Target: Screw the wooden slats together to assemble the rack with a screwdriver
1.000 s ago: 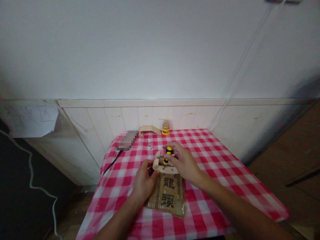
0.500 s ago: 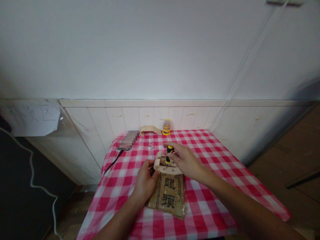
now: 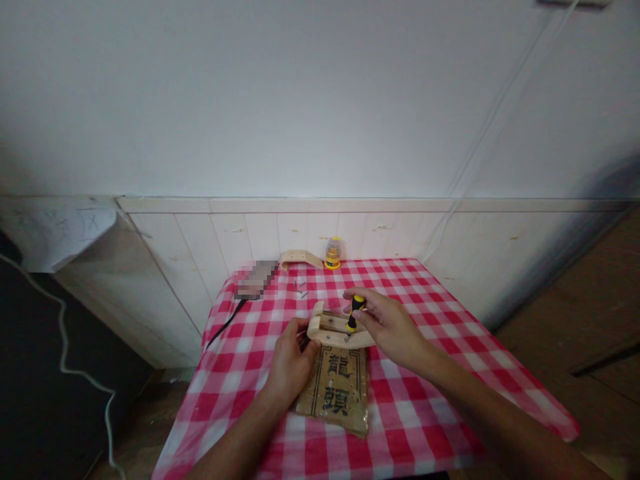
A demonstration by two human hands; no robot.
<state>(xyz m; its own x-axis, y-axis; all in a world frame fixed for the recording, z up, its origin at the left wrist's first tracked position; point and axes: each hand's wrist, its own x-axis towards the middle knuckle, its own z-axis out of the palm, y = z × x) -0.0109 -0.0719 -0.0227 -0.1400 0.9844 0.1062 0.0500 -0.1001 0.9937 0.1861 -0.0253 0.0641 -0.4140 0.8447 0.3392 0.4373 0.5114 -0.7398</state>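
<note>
My left hand (image 3: 294,353) grips the rounded left end of a pale wooden piece (image 3: 327,327) with curved ends and several screws in it. My right hand (image 3: 387,323) is closed round a black and yellow screwdriver (image 3: 356,313), held nearly upright and leaning a little right. Its tip is at a screw (image 3: 347,338) on the near strip of the wood; whether it sits in the screw head I cannot tell. Beneath the wood lies a brown bag (image 3: 335,393) with dark printed characters. The right end of the wood is partly hidden behind my right hand.
Several loose screws (image 3: 301,288) lie on the red-and-white checked tablecloth (image 3: 415,413). Along the back stand a second curved wooden piece (image 3: 301,259) and a yellow-capped container (image 3: 333,253). A blurred-out flat object (image 3: 257,280) with a black strap is at the left, before a panelled wall (image 3: 295,227).
My right hand has moved the screwdriver rightward along the wood, from the middle to the screw farther right. My left hand keeps its hold in the same place.
</note>
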